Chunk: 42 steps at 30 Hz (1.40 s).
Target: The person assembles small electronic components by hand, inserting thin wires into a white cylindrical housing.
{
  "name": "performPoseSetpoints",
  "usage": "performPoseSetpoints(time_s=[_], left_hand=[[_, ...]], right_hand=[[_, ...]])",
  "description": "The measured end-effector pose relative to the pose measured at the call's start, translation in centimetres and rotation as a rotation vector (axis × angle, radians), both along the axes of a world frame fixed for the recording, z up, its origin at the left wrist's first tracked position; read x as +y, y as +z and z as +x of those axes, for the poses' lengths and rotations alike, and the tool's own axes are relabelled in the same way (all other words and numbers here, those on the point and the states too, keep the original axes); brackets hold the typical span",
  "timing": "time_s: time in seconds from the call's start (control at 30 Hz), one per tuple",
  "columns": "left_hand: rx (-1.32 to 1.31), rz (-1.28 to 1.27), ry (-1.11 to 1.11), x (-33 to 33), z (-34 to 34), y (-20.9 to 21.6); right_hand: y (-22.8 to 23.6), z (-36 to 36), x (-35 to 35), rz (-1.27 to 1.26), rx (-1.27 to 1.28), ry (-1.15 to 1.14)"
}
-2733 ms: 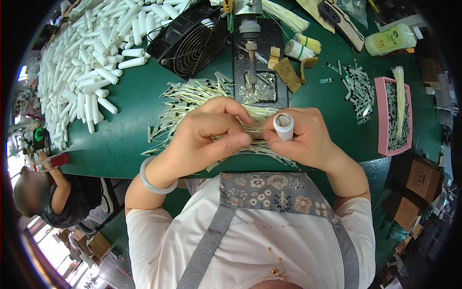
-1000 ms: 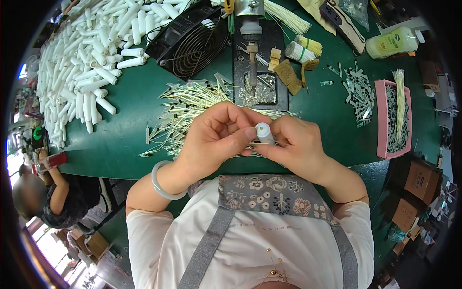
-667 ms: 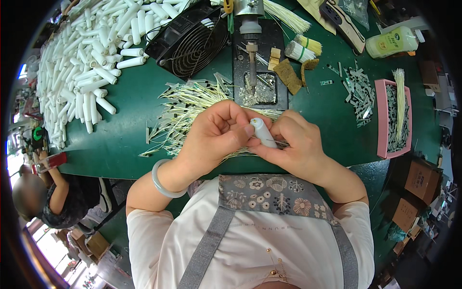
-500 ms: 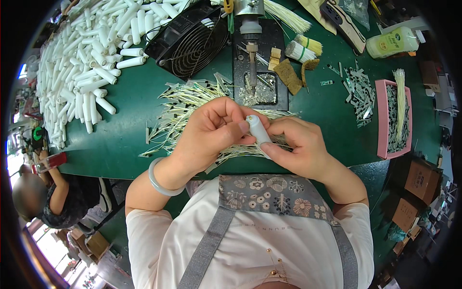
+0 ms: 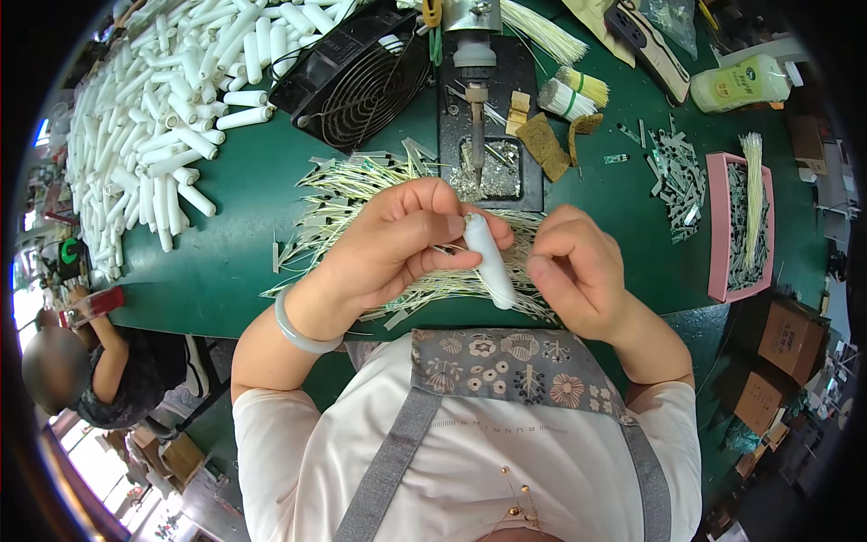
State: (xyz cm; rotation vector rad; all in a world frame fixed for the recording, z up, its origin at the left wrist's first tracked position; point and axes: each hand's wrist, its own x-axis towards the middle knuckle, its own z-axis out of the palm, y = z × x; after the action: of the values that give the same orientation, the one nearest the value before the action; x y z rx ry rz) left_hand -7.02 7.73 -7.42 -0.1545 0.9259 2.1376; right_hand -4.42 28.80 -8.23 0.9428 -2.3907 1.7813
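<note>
My left hand (image 5: 411, 235) pinches a white plastic tube (image 5: 489, 262) near its upper end, and the tube's lower end points down toward my apron. A small metallic-looking detail shows at the gripped end. Just right of the tube, apart from it, is my right hand (image 5: 580, 271) with its fingers curled in and the thumb against them; whatever they may hold is too small to make out. Beneath both hands spreads a pile of thin pale wires (image 5: 361, 194) with small strips attached.
A soldering iron (image 5: 478, 126) points down over a solder-covered tray (image 5: 506, 185). Left of it are a black fan (image 5: 366, 86) and a heap of white tubes (image 5: 172, 117). Circuit strips (image 5: 677, 181), a pink box (image 5: 718, 226) and a bottle (image 5: 741, 83) lie right. Someone sits far left.
My right hand has let go of the white tube and moved slightly right. The tube now hangs from my left hand alone, more of its length showing.
</note>
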Motion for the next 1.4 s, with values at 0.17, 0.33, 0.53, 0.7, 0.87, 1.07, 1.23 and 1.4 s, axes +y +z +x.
performPoseSetpoints(time_s=[0.17, 0.33, 0.53, 0.7, 0.87, 1.07, 1.23, 1.4], left_hand=[[0.005, -0.034, -0.036, 0.0, -0.6, -0.6], [0.077, -0.107, -0.046, 0.3, -0.6, -0.7], [0.039, -0.127, -0.031, 0.4, -1.0, -1.0], [0.029, -0.126, -0.025, 0.5, -1.3, -1.3], [0.004, -0.111, -0.006, 0.4, -1.5, -1.3], [-0.026, -0.112, -0.007, 0.5, -1.9, -1.3], [0.020, -0.037, -0.035, 0.0, -2.1, -1.5], [0.059, -0.019, -0.035, -0.1, -2.1, -1.6]], right_hand=[[1.0, -0.2, -0.4, 0.029, -0.149, -0.093], [1.7, -2.0, -0.8, 0.149, -0.001, -0.081], [1.5, -2.7, -1.2, 0.158, -0.027, -0.117], [1.3, -3.2, -1.2, 0.146, -0.018, -0.109], [1.3, -3.4, -1.4, 0.151, -0.029, -0.131], [1.3, -3.7, -1.4, 0.156, -0.018, -0.148], [1.3, -3.9, -1.5, 0.140, 0.004, -0.134], [1.3, -3.9, -1.5, 0.123, 0.029, -0.141]])
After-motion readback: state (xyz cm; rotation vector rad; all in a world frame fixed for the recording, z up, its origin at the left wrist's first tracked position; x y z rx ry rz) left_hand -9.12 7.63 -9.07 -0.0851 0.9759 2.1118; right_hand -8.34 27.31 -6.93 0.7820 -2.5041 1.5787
